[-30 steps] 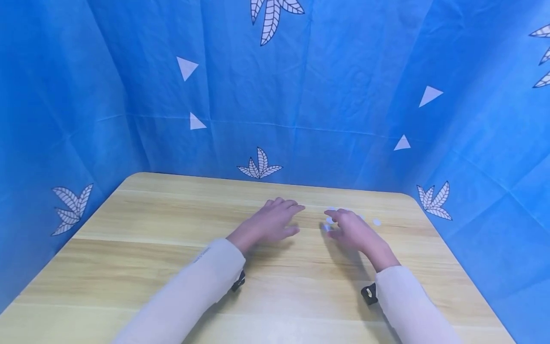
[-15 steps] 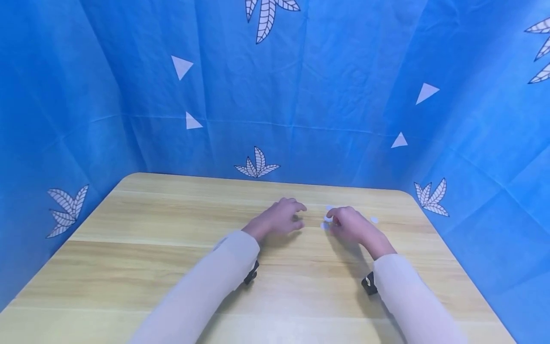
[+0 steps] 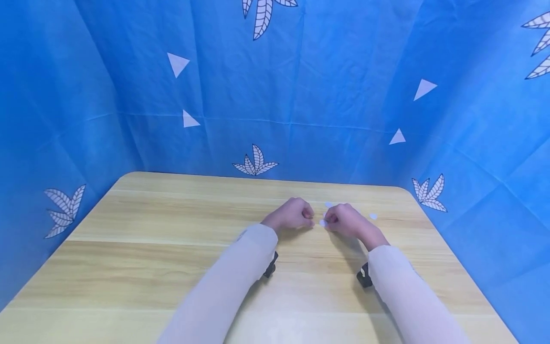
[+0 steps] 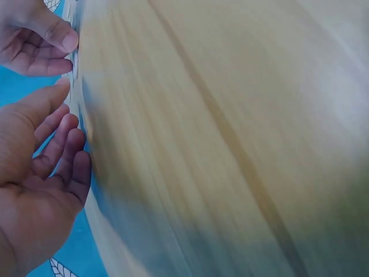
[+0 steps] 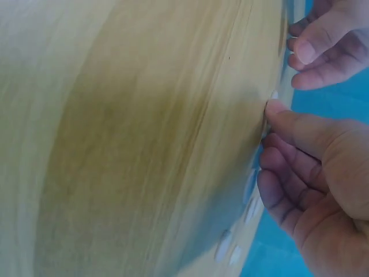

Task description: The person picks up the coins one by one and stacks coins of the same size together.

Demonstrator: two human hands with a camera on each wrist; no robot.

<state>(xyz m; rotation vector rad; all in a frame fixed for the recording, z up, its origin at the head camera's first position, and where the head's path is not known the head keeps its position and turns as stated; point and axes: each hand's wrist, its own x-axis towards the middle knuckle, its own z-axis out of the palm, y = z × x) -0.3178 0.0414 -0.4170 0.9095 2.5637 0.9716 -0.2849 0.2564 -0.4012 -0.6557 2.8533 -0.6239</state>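
My right hand [image 3: 349,221] is curled low over the far right part of the table, thumb and forefinger pinching at a small white disc [image 3: 322,223]. In the right wrist view this disc [image 5: 274,95] shows just past the thumb tip; the forefinger's tip is mostly hidden. My left hand [image 3: 293,213] faces it from the left, fingers loosely bent, with a narrow gap between the hands. In the left wrist view the left palm [image 4: 40,208] is turned to the camera and nothing shows between thumb and fingers.
More white discs lie around the right hand: one behind it [image 3: 328,204], one to its right [image 3: 373,216], and several near the heel of the hand in the right wrist view, such as this disc [image 5: 223,245]. A blue patterned curtain [image 3: 283,95] surrounds the wooden table [image 3: 142,277].
My left hand has moved right toward the right hand, its fingers bending inward. The right hand has drawn its thumb and forefinger together at the near disc, which stays in place.
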